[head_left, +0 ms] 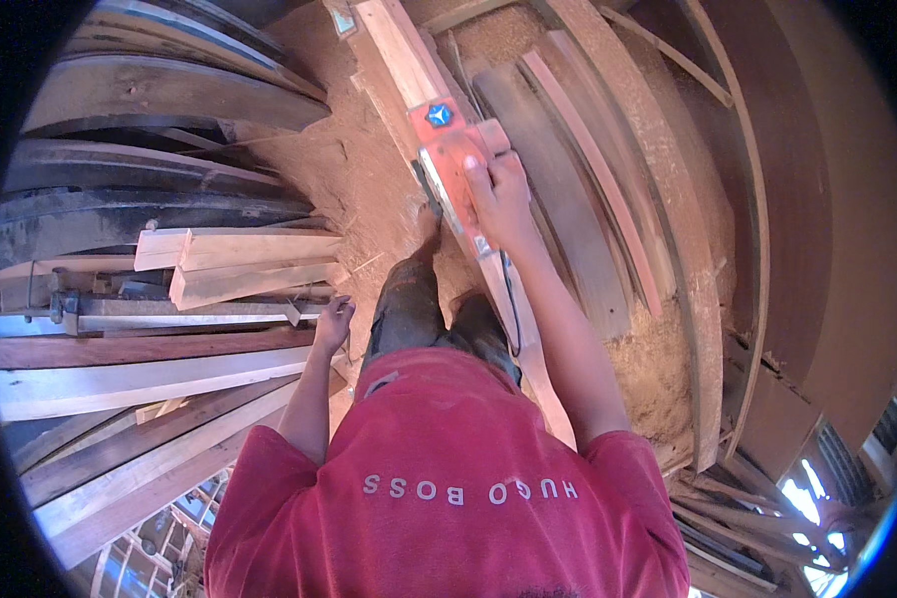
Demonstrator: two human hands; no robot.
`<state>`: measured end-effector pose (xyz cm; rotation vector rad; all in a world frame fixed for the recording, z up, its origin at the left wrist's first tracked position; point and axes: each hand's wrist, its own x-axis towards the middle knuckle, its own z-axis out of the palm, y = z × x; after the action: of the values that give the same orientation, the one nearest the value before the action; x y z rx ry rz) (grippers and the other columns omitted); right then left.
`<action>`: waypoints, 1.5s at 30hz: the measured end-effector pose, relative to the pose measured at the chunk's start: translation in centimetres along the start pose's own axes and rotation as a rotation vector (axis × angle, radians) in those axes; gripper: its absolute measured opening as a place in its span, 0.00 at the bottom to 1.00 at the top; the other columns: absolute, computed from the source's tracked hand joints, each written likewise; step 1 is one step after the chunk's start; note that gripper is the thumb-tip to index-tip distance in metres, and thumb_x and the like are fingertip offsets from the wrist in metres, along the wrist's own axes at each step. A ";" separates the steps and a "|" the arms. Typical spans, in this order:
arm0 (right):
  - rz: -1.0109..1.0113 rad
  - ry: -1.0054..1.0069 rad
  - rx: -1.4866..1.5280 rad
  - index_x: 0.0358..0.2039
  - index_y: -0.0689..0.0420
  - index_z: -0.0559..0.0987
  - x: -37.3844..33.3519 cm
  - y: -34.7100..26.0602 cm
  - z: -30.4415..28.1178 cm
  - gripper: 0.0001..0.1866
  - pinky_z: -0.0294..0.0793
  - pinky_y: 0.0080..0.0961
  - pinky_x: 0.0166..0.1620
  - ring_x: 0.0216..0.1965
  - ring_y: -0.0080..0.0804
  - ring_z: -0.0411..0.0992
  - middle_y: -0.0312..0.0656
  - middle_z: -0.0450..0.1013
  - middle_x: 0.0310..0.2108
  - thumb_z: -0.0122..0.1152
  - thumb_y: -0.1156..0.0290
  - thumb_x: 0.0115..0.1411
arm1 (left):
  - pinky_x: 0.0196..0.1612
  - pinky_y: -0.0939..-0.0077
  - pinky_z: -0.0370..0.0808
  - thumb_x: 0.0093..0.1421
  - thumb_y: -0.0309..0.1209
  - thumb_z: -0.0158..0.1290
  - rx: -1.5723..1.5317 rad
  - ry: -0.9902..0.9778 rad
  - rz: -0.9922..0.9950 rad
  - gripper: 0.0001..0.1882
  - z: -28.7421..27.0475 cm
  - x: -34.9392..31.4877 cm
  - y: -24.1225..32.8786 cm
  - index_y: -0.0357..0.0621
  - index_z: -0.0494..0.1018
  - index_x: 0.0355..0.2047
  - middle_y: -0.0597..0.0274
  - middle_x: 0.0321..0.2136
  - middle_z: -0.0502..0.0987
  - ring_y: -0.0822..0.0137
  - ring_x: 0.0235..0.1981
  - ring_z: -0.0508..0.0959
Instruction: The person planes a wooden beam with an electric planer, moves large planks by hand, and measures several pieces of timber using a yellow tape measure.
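Note:
My right hand grips the top of an orange electric planer. The planer sits on a long pale plank that runs from the top of the view down toward my legs. A black cord hangs from the tool along my right forearm. My left hand hangs at my side with loosely curled fingers, holding nothing. It is next to the ends of several stacked boards on my left.
Sawdust covers the floor around my feet. Dark curved boards lie at the upper left. More planks and thin strips lie on my right beside a large brown panel. A metal clamp bar lies among the left boards.

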<state>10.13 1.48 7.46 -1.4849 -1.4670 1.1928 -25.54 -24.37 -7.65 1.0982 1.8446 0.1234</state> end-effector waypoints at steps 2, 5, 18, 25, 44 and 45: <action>-0.160 0.147 -0.119 0.29 0.62 0.80 4.4 -1.1 1.5 0.29 0.72 0.34 0.30 0.21 0.34 0.73 0.43 0.72 0.17 0.49 0.47 0.70 | 0.50 0.66 0.77 0.68 0.40 0.54 -0.057 0.076 0.038 0.22 -1.0 1.7 0.1 0.36 0.75 0.54 0.48 0.41 0.82 0.59 0.44 0.82; -0.002 0.017 -0.152 0.55 0.58 0.77 10.5 -2.8 2.5 0.29 0.75 0.38 0.32 0.26 0.43 0.78 0.54 0.77 0.25 0.51 0.46 0.68 | 0.54 0.66 0.75 0.68 0.39 0.54 -0.170 0.024 -0.097 0.22 -2.7 2.8 2.0 0.35 0.73 0.55 0.44 0.46 0.81 0.56 0.49 0.81; -0.099 0.031 -0.071 0.43 0.65 0.79 -5.0 2.4 -3.1 0.30 0.70 0.36 0.47 0.44 0.37 0.74 0.48 0.77 0.37 0.48 0.46 0.69 | 0.53 0.63 0.75 0.67 0.42 0.54 -0.080 0.080 -0.030 0.22 2.0 -2.2 -5.3 0.37 0.76 0.54 0.44 0.46 0.82 0.53 0.50 0.81; 0.522 -0.187 0.047 0.57 0.62 0.76 -34.3 3.6 -13.3 0.33 0.76 0.34 0.40 0.35 0.38 0.78 0.47 0.77 0.30 0.49 0.45 0.67 | 0.53 0.61 0.76 0.67 0.43 0.54 0.098 -0.049 -0.033 0.22 7.7 -6.7 -4.3 0.39 0.76 0.53 0.44 0.48 0.80 0.51 0.49 0.81; 0.407 -0.103 0.017 0.45 0.65 0.81 -20.1 2.2 -7.4 0.26 0.76 0.36 0.39 0.33 0.45 0.80 0.55 0.79 0.32 0.54 0.51 0.66 | 0.57 0.61 0.74 0.66 0.43 0.55 0.065 -0.076 -0.127 0.24 2.0 -3.0 -1.7 0.40 0.75 0.56 0.44 0.49 0.80 0.51 0.53 0.79; 0.397 -0.102 0.030 0.45 0.65 0.81 -18.8 2.0 -7.0 0.25 0.76 0.36 0.39 0.34 0.45 0.80 0.55 0.79 0.33 0.54 0.52 0.66 | 0.57 0.61 0.73 0.66 0.44 0.55 0.067 -0.071 -0.133 0.24 1.4 -2.4 -1.6 0.39 0.75 0.56 0.43 0.49 0.80 0.51 0.53 0.79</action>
<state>18.81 -16.49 10.08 -1.7698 -1.2449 1.5367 -25.16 -27.56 -7.60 1.0095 1.8634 -0.0548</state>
